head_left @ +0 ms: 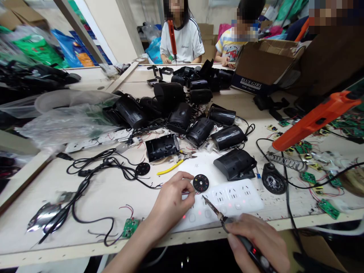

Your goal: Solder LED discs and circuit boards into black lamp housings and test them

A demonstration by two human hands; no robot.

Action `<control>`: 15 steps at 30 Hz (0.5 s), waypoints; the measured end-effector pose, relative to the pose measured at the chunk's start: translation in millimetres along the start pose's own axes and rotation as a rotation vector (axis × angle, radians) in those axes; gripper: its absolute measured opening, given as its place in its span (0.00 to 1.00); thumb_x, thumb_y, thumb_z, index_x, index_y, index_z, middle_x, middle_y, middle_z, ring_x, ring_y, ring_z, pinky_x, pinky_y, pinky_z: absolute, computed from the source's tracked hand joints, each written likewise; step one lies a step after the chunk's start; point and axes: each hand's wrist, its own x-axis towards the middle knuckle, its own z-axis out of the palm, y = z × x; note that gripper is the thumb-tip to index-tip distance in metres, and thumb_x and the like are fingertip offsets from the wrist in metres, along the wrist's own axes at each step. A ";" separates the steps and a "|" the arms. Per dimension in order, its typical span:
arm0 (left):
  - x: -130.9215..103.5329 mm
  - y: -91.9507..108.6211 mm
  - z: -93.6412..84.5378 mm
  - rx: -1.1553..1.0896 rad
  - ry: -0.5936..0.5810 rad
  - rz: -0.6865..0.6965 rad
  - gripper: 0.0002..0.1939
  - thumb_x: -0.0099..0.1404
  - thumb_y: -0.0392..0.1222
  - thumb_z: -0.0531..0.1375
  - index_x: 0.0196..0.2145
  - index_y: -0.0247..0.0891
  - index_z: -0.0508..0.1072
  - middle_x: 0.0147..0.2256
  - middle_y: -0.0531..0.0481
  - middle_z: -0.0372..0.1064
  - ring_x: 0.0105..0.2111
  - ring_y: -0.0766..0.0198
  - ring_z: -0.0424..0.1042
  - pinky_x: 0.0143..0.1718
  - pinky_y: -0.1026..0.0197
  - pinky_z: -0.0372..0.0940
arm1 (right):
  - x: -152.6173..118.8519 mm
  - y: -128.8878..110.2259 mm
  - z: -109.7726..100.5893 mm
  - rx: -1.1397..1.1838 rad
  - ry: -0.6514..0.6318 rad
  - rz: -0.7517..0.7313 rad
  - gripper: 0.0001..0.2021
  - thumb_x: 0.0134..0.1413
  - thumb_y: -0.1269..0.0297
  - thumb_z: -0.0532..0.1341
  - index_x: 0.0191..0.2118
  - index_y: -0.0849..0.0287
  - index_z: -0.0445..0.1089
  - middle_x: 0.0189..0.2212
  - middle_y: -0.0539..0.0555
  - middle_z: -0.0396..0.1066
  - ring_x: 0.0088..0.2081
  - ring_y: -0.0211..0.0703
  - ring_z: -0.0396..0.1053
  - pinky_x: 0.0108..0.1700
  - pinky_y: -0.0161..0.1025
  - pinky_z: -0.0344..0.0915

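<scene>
In my right hand (256, 242) is a soldering iron (241, 239) with a small red light on its handle, its tip pointing up and left over the white power strip (253, 195). The tip is close to a round black disc (201, 183) with small coloured marks and a pale centre. My left hand (176, 193) is closed at the disc's left edge, thumb and index finger curled together; what they pinch is hidden. Yellow-handled pliers (172, 167) lie just beyond. A second round black disc (143, 169) is to the left.
Black plastic housings (199, 131) are piled across the middle. Black cables (85, 182) and a green circuit board (131, 227) lie left. An orange electric screwdriver (315, 121) hangs at right above a coiled spring (287, 162) and more boards. Two people sit opposite, beside a cardboard box (264, 62).
</scene>
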 end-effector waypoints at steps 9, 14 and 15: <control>1.2 -2.6 -0.9 0.037 0.000 0.028 0.09 0.57 0.32 0.56 0.24 0.39 0.74 0.41 0.46 0.73 0.41 0.59 0.75 0.38 0.63 0.70 | -5.4 15.6 -41.5 -0.200 0.154 0.252 0.05 0.56 0.62 0.63 0.36 0.55 0.75 0.30 0.51 0.76 0.29 0.42 0.74 0.32 0.37 0.68; 4.8 -8.9 -1.7 0.113 0.002 0.066 0.10 0.58 0.39 0.56 0.23 0.41 0.73 0.41 0.46 0.73 0.40 0.55 0.76 0.35 0.60 0.70 | 25.8 43.1 -104.2 -0.408 0.668 0.413 0.06 0.48 0.65 0.69 0.32 0.62 0.77 0.22 0.52 0.73 0.21 0.41 0.69 0.24 0.36 0.64; 5.3 -9.0 -2.0 0.117 -0.004 0.070 0.10 0.58 0.39 0.56 0.22 0.41 0.73 0.40 0.46 0.73 0.40 0.54 0.76 0.34 0.60 0.70 | 32.1 45.9 -113.4 -0.426 0.684 0.453 0.06 0.46 0.65 0.69 0.31 0.62 0.77 0.20 0.52 0.72 0.19 0.40 0.68 0.22 0.36 0.62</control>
